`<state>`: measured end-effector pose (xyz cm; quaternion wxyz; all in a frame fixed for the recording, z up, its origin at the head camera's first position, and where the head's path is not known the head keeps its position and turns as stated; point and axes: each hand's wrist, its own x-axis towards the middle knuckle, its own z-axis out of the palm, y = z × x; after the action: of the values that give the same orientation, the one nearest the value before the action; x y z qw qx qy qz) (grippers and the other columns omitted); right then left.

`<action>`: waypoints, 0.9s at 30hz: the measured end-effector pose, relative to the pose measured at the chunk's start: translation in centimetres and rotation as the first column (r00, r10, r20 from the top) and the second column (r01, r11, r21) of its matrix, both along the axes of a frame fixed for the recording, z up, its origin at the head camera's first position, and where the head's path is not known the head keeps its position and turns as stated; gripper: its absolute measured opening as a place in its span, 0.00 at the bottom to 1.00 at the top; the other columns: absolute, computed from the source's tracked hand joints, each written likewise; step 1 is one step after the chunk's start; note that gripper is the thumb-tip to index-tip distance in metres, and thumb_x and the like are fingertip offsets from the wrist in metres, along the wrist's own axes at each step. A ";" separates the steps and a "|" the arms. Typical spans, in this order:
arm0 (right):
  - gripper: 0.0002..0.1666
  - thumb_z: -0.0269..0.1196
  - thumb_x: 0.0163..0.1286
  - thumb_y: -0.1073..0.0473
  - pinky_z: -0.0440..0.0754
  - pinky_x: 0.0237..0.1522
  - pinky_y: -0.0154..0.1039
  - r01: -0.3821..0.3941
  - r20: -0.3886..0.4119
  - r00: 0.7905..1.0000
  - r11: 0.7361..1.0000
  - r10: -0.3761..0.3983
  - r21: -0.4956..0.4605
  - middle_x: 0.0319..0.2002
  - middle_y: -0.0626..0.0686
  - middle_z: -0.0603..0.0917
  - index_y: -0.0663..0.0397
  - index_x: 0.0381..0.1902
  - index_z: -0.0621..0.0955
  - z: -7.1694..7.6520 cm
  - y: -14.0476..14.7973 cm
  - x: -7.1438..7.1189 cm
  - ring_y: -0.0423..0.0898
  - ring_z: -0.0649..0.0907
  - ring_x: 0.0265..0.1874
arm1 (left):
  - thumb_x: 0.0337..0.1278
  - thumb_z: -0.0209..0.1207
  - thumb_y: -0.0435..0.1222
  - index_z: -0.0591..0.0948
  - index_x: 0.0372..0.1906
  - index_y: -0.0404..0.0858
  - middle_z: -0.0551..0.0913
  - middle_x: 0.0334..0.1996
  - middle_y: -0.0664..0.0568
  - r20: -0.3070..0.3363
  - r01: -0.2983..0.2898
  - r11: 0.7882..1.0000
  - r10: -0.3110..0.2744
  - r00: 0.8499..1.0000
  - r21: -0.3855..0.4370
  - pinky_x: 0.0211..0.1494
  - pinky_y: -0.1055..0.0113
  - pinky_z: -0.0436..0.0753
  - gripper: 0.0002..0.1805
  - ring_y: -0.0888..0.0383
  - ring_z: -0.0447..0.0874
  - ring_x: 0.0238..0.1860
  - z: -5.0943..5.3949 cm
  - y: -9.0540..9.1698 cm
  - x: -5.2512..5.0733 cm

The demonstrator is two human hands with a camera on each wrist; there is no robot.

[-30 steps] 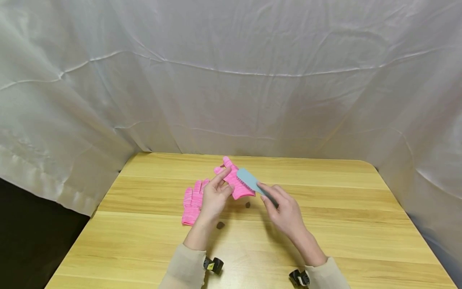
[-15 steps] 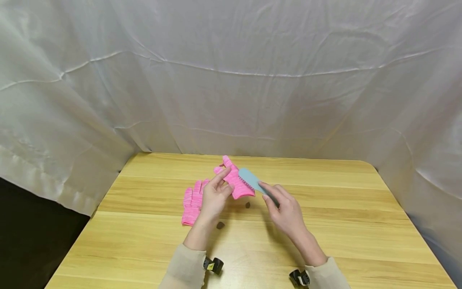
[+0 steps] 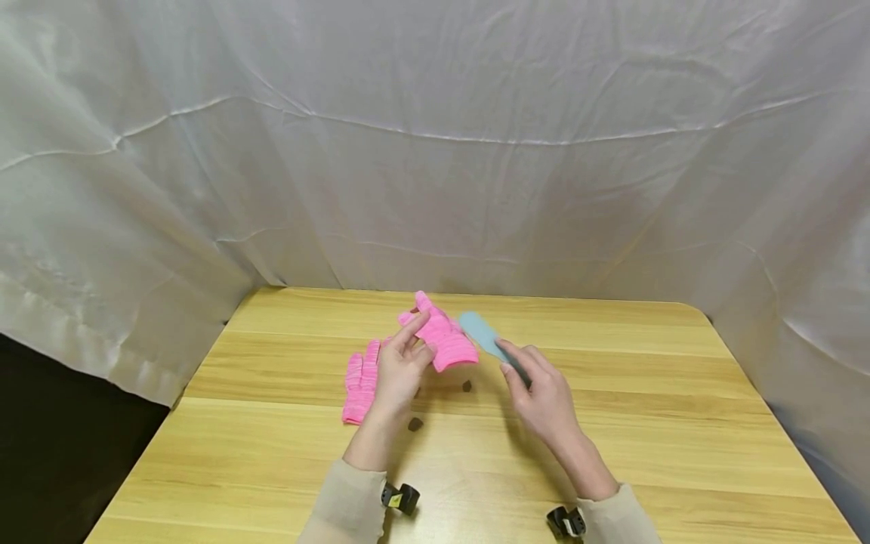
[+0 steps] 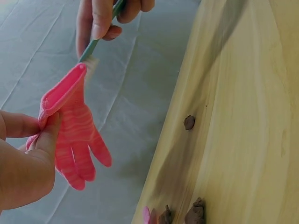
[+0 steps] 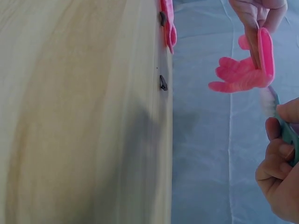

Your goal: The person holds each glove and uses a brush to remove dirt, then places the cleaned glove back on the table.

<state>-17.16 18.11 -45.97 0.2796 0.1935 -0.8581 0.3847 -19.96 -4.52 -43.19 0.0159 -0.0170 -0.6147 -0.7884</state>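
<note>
A pink knit glove (image 3: pixel 445 338) hangs above the table, pinched near its cuff by the thumb and fingers of my left hand (image 3: pixel 401 370). In the left wrist view the cuff of this glove (image 4: pixel 70 116) gapes and its fingers point down. My right hand (image 3: pixel 544 393) grips the handle of a light blue brush (image 3: pixel 481 332). The brush head is right beside the glove; its pale bristles (image 5: pixel 267 101) show in the right wrist view. A second pink glove (image 3: pixel 360 385) lies on the table, partly hidden behind my left hand and forearm.
Several small dark brown lumps lie on the wooden table (image 3: pixel 646 423), among them one lump (image 3: pixel 415 425) near my left wrist and another lump (image 3: pixel 467 386) below the held glove. A grey-white cloth (image 3: pixel 476 189) hangs behind the table.
The brush has shifted right, from lying against the held glove to its right edge. My left hand has moved the glove slightly left and up, tilting it.
</note>
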 end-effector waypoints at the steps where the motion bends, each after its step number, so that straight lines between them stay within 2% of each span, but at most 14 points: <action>1: 0.26 0.68 0.67 0.72 0.70 0.20 0.30 0.008 0.005 1.000 1.000 -0.008 -0.003 0.36 0.48 0.83 0.55 0.63 0.84 0.0 0.1 0.0 0.35 0.70 0.22 | 0.63 0.57 0.18 0.74 0.73 0.35 0.70 0.75 0.42 -0.003 -0.004 1.000 0.004 1.000 0.000 0.55 0.73 0.85 0.33 0.49 0.80 0.63 0.1 0.0 0.0; 5: 0.26 0.68 0.67 0.71 0.70 0.21 0.32 0.038 0.025 0.999 0.999 -0.038 -0.016 0.35 0.48 0.81 0.56 0.63 0.83 0.2 0.2 0.1 0.36 0.69 0.23 | 0.61 0.56 0.17 0.74 0.73 0.35 0.71 0.75 0.43 -0.010 -0.001 1.000 0.001 1.000 0.013 0.54 0.73 0.85 0.33 0.49 0.81 0.63 0.2 0.0 0.1; 12: 0.26 0.68 0.68 0.70 0.70 0.21 0.32 0.053 0.049 0.997 0.998 -0.051 -0.023 0.35 0.48 0.80 0.55 0.64 0.83 0.3 0.3 0.2 0.36 0.69 0.22 | 0.63 0.57 0.19 0.75 0.73 0.35 0.67 0.77 0.44 -0.009 0.001 1.000 -0.001 1.000 -0.001 0.50 0.75 0.84 0.32 0.58 0.81 0.54 0.2 0.0 0.0; 16: 0.26 0.68 0.68 0.71 0.70 0.20 0.32 0.049 0.047 0.998 0.998 -0.048 -0.031 0.35 0.48 0.80 0.56 0.64 0.83 0.4 0.3 0.2 0.36 0.69 0.22 | 0.64 0.57 0.19 0.74 0.73 0.36 0.66 0.78 0.45 -0.008 0.006 1.000 -0.006 1.000 -0.004 0.55 0.75 0.83 0.32 0.53 0.78 0.63 0.2 0.0 0.0; 20: 0.26 0.68 0.68 0.71 0.70 0.20 0.32 0.050 0.041 0.998 0.998 -0.048 -0.035 0.34 0.48 0.80 0.56 0.63 0.83 0.5 0.4 0.1 0.36 0.69 0.22 | 0.65 0.56 0.20 0.74 0.73 0.36 0.64 0.79 0.46 -0.008 0.021 1.000 -0.021 1.000 -0.004 0.65 0.69 0.80 0.32 0.48 0.66 0.76 0.0 -0.1 0.1; 23: 0.26 0.68 0.68 0.71 0.69 0.20 0.32 0.050 0.038 0.998 0.998 -0.048 -0.035 0.34 0.48 0.80 0.56 0.63 0.83 0.5 0.4 0.1 0.36 0.68 0.22 | 0.63 0.55 0.20 0.75 0.73 0.38 0.64 0.79 0.47 -0.003 0.021 0.999 -0.021 1.000 -0.024 0.68 0.68 0.78 0.33 0.48 0.60 0.79 0.0 -0.1 0.1; 27: 0.25 0.68 0.68 0.71 0.69 0.20 0.32 0.047 0.029 0.999 0.998 -0.046 -0.034 0.34 0.48 0.80 0.56 0.63 0.83 0.5 0.5 0.1 0.36 0.68 0.22 | 0.60 0.54 0.20 0.76 0.72 0.40 0.64 0.79 0.47 0.006 0.016 0.999 -0.016 1.000 -0.035 0.65 0.71 0.78 0.34 0.50 0.60 0.79 -0.1 -0.1 0.0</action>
<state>-17.09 18.59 -45.51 0.2798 0.1632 -0.8594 0.3956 -19.97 -4.59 -43.32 0.0076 -0.0198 -0.6283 -0.7777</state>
